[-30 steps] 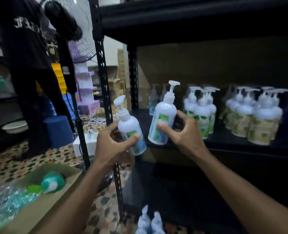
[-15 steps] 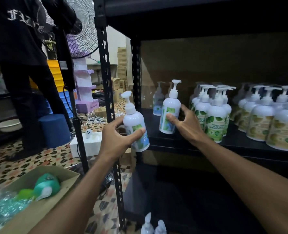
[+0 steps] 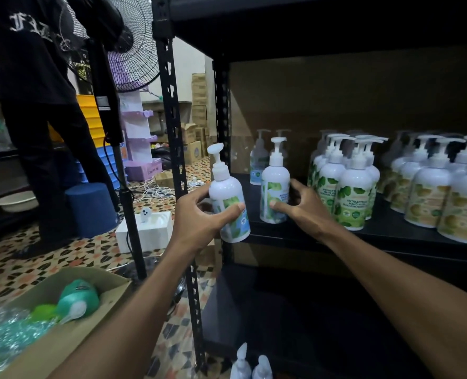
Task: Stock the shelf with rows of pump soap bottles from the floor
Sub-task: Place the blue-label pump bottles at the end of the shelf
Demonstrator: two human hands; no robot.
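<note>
Left hand (image 3: 199,218) grips a tilted pump soap bottle (image 3: 228,203), held in the air at the shelf's front left corner. Right hand (image 3: 302,210) has fingers and thumb curled round a second pump bottle (image 3: 274,187), which stands upright on the black shelf board (image 3: 276,232), left of the green-leaf bottle cluster (image 3: 347,192). Yellow-label bottles (image 3: 443,198) stand far right. Two floor bottles (image 3: 250,365) are below.
</note>
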